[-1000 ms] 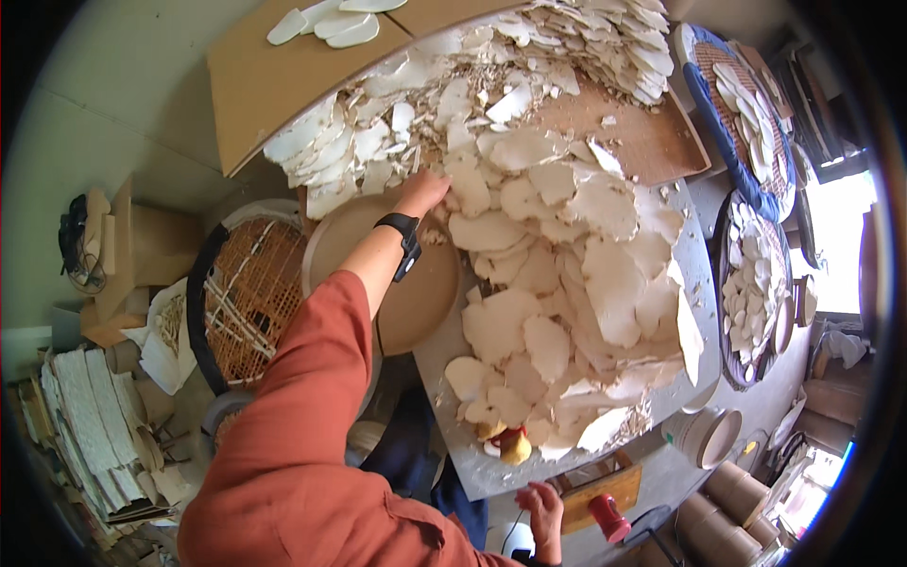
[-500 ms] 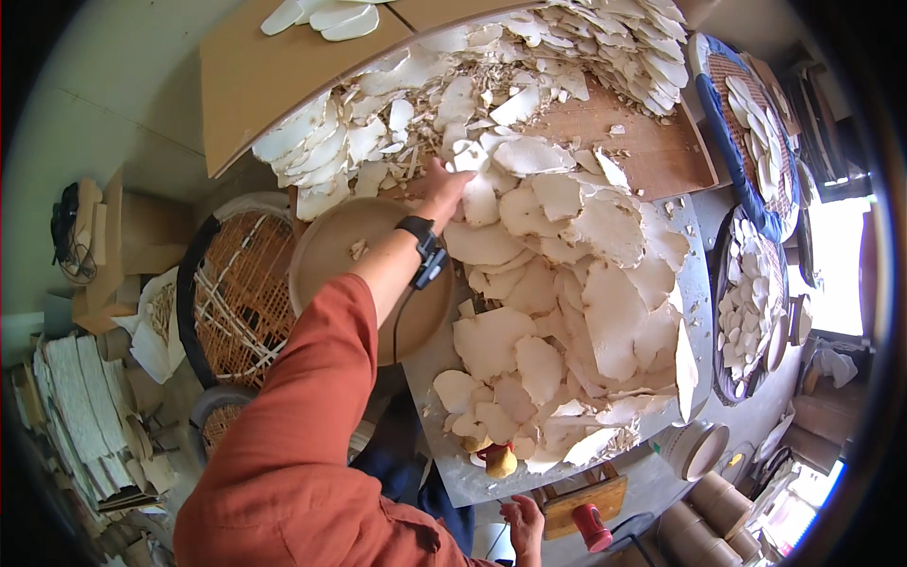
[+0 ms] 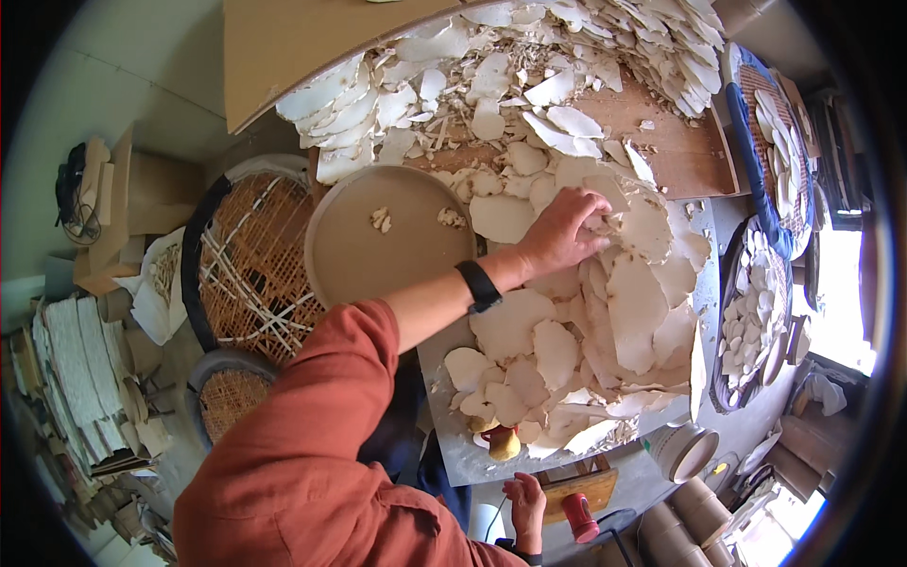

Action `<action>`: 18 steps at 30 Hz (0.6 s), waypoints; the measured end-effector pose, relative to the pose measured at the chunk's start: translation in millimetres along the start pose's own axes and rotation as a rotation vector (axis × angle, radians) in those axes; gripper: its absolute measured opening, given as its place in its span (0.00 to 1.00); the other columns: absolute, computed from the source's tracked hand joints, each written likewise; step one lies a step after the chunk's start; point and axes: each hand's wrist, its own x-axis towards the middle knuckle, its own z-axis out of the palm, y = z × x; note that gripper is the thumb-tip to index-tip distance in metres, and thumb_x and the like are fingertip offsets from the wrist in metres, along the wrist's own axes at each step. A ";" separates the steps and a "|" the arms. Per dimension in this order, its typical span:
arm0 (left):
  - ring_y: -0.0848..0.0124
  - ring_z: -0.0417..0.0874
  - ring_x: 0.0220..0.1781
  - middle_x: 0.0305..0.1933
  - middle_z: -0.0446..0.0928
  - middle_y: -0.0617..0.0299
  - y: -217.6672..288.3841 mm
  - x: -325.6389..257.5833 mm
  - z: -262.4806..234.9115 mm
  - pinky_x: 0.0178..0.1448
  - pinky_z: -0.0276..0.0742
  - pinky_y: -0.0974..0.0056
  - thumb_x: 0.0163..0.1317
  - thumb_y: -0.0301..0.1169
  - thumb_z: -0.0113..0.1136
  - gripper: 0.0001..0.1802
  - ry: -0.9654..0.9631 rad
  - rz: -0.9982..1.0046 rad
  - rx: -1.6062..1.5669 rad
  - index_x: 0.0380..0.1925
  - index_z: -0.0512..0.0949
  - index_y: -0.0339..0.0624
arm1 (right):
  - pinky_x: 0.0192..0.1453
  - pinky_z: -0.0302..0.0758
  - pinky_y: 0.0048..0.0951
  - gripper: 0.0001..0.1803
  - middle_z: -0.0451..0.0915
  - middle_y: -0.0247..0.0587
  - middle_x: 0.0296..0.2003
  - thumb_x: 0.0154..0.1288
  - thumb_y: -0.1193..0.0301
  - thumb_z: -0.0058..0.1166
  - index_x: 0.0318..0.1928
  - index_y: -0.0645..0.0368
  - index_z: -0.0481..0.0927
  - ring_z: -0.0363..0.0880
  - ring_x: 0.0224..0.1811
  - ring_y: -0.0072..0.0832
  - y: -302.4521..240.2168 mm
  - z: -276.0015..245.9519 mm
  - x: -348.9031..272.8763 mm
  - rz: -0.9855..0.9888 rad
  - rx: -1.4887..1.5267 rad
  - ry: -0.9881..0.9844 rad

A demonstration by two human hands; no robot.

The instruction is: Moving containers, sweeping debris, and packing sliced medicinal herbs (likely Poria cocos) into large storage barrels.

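Woven basket left; white tub right.

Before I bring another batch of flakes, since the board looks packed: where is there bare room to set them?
The round tan tray is nearly bare, holding two small crumbs. A bare wood strip lies beyond the left hand. The grey board under the pale flakes is crowded.

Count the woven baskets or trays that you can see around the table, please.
4: a large empty one left of the round tan plate, a small one below it, two holding white pieces at right. Others may be hidden.
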 end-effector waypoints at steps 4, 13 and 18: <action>0.61 0.77 0.42 0.39 0.75 0.54 -47.9 -1.4 -41.8 0.48 0.73 0.61 0.50 0.32 0.61 0.14 -0.012 -0.013 -0.025 0.37 0.75 0.41 | 0.35 0.74 0.21 0.12 0.80 0.43 0.29 0.61 0.75 0.45 0.45 0.67 0.72 0.79 0.30 0.25 -1.5 -1.4 -3.8 0.006 -0.005 0.007; 0.58 0.77 0.47 0.45 0.75 0.45 -232.3 -8.0 -143.4 0.49 0.73 0.60 0.35 0.51 0.69 0.41 -0.633 -0.728 0.614 0.47 0.72 0.35 | 0.35 0.74 0.22 0.11 0.80 0.44 0.29 0.61 0.76 0.44 0.44 0.68 0.72 0.78 0.30 0.25 16.9 -6.5 0.8 0.021 -0.041 -0.001; 0.64 0.76 0.44 0.44 0.74 0.50 -174.4 12.4 -125.5 0.44 0.73 0.64 0.29 0.50 0.75 0.46 -0.685 -0.766 0.328 0.47 0.69 0.33 | 0.35 0.74 0.22 0.11 0.80 0.44 0.29 0.61 0.77 0.45 0.44 0.68 0.72 0.79 0.31 0.26 24.7 -3.3 -1.6 0.082 0.009 0.021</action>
